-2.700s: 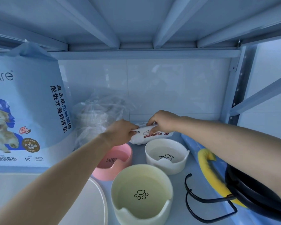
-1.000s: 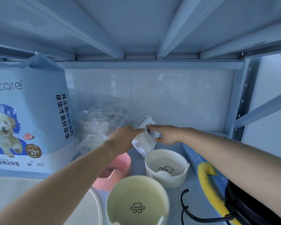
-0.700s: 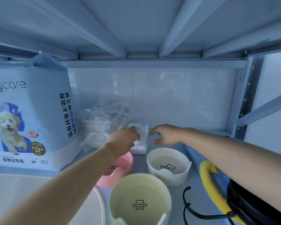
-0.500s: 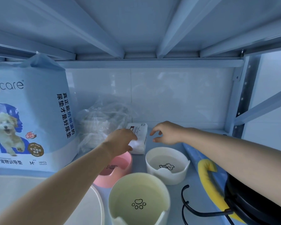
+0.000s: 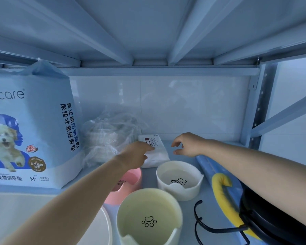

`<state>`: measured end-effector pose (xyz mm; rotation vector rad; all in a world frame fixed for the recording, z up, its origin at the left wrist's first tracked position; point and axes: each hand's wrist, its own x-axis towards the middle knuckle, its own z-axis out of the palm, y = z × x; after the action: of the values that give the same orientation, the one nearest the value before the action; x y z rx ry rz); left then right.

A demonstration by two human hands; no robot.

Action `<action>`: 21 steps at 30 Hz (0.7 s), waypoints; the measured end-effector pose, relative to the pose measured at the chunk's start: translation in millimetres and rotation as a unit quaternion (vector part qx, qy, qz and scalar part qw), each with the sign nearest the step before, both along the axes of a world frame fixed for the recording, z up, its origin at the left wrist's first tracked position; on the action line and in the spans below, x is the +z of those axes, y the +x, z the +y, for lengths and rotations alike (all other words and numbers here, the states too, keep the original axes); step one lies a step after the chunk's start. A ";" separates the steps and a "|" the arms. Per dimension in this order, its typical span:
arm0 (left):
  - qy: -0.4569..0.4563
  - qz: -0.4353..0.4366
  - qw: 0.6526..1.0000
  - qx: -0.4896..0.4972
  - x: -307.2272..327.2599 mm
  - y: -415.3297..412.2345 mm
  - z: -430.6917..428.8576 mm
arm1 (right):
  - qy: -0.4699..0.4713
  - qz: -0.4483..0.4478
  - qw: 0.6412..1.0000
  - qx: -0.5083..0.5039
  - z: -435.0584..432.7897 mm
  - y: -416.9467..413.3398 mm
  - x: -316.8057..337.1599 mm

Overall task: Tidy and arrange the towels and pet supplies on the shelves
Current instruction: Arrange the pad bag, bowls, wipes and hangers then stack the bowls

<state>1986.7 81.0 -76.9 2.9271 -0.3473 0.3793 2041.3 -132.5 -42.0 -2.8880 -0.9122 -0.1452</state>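
right hand [image 5: 187, 145] drawn back, left hand [image 5: 137, 153] touching wipes pack [image 5: 155, 152]

Pale blue metal shelving [image 5: 166, 71] fills the view, ribbed underside of the upper shelf [image 5: 148, 29] overhead. Glossy white wall tiles [image 5: 193, 103] shine behind, catching soft reflections. A perforated upright post [image 5: 259, 110] and diagonal brace [image 5: 286, 114] stand right.

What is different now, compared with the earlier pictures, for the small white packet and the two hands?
The white packet, first held flat by both hands, was turned upright and set at the back beside the plastic bag. The right hand let go and drew away; the left hand still touches it. The bowls did not move.
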 end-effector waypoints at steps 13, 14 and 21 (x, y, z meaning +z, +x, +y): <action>0.026 0.055 0.997 0.039 -5.1 -4.8 1.1 | -0.019 0.047 0.999 0.009 49.4 9.8 -20.2; 0.021 0.053 0.998 0.034 -4.8 -4.8 1.1 | -0.012 0.048 0.999 0.008 48.6 10.4 -21.1; -0.025 0.033 0.999 -0.016 1.0 -12.1 -2.4 | 0.006 0.055 0.998 0.007 35.3 12.9 -14.4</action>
<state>1974.6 78.6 -75.9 2.8743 -0.3702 0.2817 2054.2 -97.3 -56.5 -2.8459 -0.9089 0.0086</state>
